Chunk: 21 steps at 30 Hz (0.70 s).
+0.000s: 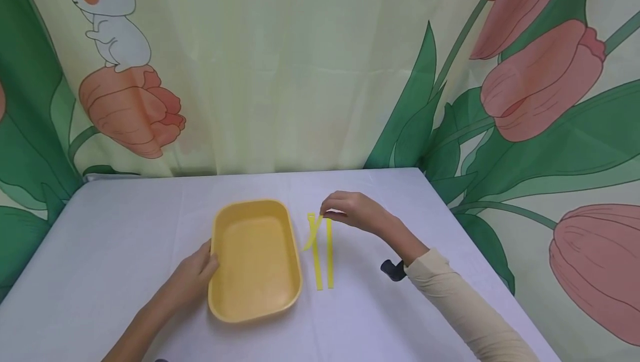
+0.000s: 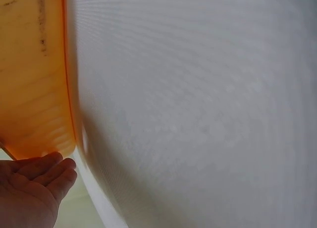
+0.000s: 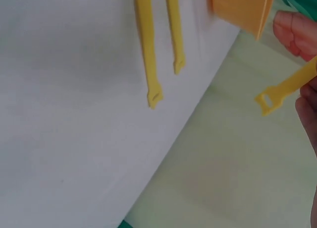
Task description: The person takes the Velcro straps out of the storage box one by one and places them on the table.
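Note:
My left hand (image 1: 192,273) grips a yellow rectangular plastic tray (image 1: 257,262) by its left side. In the left wrist view the fingers (image 2: 49,171) lie along the tray's outer wall (image 2: 29,89); the thumb is out of sight there. Right of the tray, my right hand (image 1: 357,210) pinches one end of a yellow hook-and-loop cable tie (image 1: 312,235), which slants down to the left. Its notched, slotted head (image 3: 271,100) sticks out from the fingers in the right wrist view. Two more such ties (image 1: 318,267) (image 1: 330,256) lie lengthwise on the cloth below that hand.
A white cloth (image 1: 140,223) covers the table, whose far edge meets a curtain (image 1: 300,73) printed with tulips and a white animal. A black wrist camera (image 1: 393,270) sits beside the right sleeve (image 1: 460,301).

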{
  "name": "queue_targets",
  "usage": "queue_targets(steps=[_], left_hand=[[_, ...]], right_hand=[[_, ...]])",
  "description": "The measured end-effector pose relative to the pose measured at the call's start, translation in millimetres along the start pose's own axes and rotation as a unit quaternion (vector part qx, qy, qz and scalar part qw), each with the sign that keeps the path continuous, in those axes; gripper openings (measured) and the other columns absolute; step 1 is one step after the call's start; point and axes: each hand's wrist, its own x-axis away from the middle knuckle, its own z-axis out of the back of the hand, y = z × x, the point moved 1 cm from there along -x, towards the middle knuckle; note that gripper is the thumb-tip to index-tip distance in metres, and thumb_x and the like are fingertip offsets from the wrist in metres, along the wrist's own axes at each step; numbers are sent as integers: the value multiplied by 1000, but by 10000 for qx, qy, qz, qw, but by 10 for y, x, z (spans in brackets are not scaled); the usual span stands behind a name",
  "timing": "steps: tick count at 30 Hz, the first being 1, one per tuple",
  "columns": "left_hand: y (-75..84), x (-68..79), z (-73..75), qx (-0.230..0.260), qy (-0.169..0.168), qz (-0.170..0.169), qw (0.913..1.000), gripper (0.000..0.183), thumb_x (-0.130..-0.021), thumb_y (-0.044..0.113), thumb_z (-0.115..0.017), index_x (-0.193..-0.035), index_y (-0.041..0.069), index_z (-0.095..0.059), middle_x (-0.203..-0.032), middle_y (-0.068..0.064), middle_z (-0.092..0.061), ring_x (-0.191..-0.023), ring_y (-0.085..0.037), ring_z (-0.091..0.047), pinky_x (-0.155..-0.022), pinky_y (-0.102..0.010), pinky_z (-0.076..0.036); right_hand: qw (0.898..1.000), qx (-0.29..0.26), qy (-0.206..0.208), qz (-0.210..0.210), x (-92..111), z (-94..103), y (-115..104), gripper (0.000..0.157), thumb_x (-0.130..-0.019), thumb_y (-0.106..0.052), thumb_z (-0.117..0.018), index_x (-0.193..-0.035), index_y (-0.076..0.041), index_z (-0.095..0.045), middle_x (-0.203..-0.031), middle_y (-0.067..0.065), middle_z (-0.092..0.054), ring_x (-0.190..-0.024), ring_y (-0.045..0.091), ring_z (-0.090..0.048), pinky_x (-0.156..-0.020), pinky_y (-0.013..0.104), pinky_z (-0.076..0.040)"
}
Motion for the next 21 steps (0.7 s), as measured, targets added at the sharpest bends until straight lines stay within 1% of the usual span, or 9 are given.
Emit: queue_targets(steps=[7,15,19,21], left_hand=[[24,1,-5,-17,-25,58,10000,53,-101,19,-32,-141,-13,-24,-136,-32,-41,-126,-45,-37,-101,-55,-32],[46,2,10,-11,-97,53,9999,54,-101,20,-32,-141,-15,-22,-139,-32,-36,-128,-45,-33,-102,-55,-30],[41,-4,3,-43,-110,72,9999,54,-101,20,-32,-142,-14,-22,-138,-32,-37,-128,-45,-33,-102,-55,-30],[41,-8,1,-52,-82,68,9999,54,-101,20,-32,-142,-14,-23,-138,-31,-37,-127,-45,-34,-102,-56,-30]], right_hand=[[9997,105,72,-201,160,-8,76,25,-75,1,-76,-95,-10,-67,-94,-3,-66,-88,9,-62,-78,16,-50],[9993,176,231,-242,333,-26,150,30,-72,5,-77,-97,-7,-66,-96,0,-66,-88,12,-62,-79,19,-51],[9992,133,244,-297,417,-59,184,29,-73,5,-76,-97,-6,-66,-97,0,-66,-90,12,-62,-79,19,-50],[9989,140,219,-394,464,-80,197,28,-74,4,-76,-97,-7,-65,-99,1,-66,-91,12,-62,-80,18,-50]])
